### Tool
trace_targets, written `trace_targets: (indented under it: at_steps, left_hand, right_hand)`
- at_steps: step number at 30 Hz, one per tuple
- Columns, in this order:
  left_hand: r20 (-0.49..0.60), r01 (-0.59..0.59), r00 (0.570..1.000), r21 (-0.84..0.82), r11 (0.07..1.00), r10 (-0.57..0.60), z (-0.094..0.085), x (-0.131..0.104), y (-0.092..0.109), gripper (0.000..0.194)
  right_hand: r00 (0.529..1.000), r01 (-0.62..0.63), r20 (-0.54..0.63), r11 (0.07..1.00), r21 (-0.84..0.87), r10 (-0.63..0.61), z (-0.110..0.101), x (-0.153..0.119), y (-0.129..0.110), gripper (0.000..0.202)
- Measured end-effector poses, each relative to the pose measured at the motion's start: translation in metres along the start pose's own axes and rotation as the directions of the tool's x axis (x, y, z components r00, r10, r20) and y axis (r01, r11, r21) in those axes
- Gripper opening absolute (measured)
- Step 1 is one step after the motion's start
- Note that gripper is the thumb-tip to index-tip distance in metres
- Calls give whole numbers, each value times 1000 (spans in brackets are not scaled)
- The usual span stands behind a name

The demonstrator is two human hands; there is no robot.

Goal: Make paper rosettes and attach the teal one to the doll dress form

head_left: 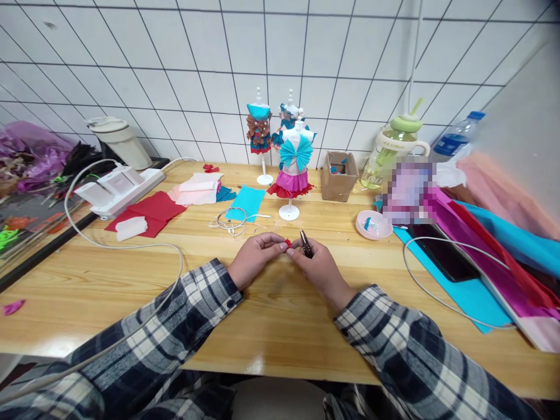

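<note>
Both forearms, covered by plaid sleeves point(199, 300), are angled inward across the near edge of the wooden table point(271, 326), so that the two hands are brought almost together above its middle. By the left hand point(261, 258) a small red piece point(287, 244), apparently of crepe paper, is pinched between thumb and forefinger; the back of that hand is turned upward. The piece is met from the other side by the thumb and fingertip of the right hand point(318, 262), whose wrist is slanted toward the table's near right corner. A dark, shiny tool point(305, 244) is also gripped within the right hand's bent fingers, its visible end pointed up toward the far edge; what kind it is cannot be told. Beyond the hands, toward the far edge, a white dress form point(294, 166) is stood upright, decorated with a turquoise pleated bow and a magenta skirt trimmed in red. A turquoise sheet point(251, 201) is laid on its left, and a pink bowl point(375, 235) is set farther toward the right edge.
</note>
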State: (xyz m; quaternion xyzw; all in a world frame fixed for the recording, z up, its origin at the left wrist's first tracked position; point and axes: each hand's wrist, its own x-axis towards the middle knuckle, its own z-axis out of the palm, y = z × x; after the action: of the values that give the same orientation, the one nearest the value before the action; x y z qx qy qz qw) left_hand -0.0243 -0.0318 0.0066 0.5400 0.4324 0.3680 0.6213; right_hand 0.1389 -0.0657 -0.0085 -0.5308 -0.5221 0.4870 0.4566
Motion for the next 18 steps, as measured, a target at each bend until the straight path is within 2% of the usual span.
trace_targets:
  at_steps: [4,7,9,11,14,16,18]
  left_hand:
    - [32,12,999,74,997,-15,-2,0,1,30]
    - [114,38,992,142,989,-55,-4,0,0,31]
    - [143,26,989,129,991,-44,-5,1,0,31]
    - [98,-15,995,15,1000,13,-7,1,0,35]
    - [-20,-65,998,-129,990,63,-8,2,1,40]
    - [-15,-16,1000,-47,999,15,-7,2,1,36]
    - [21,29,999,78,996,-31,-3,1,1,33]
  right_hand:
    - [1000,-10,12,1000,5,10,-4,2,0,25]
    - [995,-78,64,996,43,76,-11,3,-3,19]
    - [985,-141,109,987,79,132,-14,3,-6,17]
    - [979,-189,99,971,148,176,-17,3,-10,19]
    - [974,-216,4,913,346,228,-17,2,-14,28]
    - [967,-222,-11,865,450,253,-15,1,-15,34]
    - [966,-235,18,848,475,258,-11,0,-15,36]
